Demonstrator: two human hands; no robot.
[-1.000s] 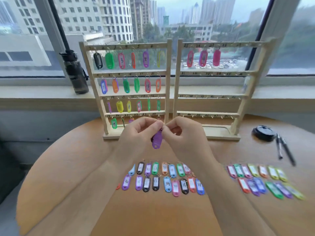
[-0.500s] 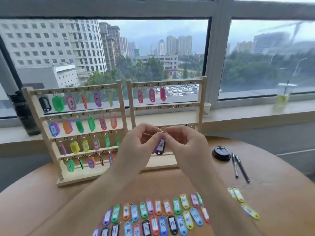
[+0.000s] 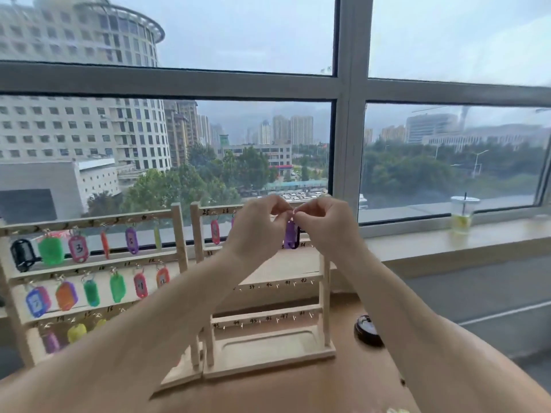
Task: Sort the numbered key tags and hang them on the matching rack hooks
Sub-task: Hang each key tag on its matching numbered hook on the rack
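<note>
Setting: a grey-framed window over a rain-hazed city, a pale sill beneath it, and a round wooden table drawn up to the sill.

1. Left hand: raised in front of the glass, with thumb and forefinger tips closed together on a small metal ring.
2. Right hand: raised opposite, its fingertips meeting the left's and pinching the same ring.
3. Purple key tag: hangs straight down just beneath the two sets of fingertips. Its number is not legible. I cannot tell whether the ring sits on a hook.
4. Right rack: directly behind and below the fingers, its top rail mostly hidden by the hands. A red tag hangs just left of the left-hand fingers. The lower rails carry small hooks with handwritten numbers.
5. Left rack: well to the left of the fingers and lower, hung with rows of coloured tags. The top row includes a black tag, a green tag and a pink tag marked 3.
6. Plastic cup with a straw: on the sill, far to the right of the fingers, at about their height.
7. Black round object: on the table, below and to the right of the fingers, near the right rack's base.
</note>
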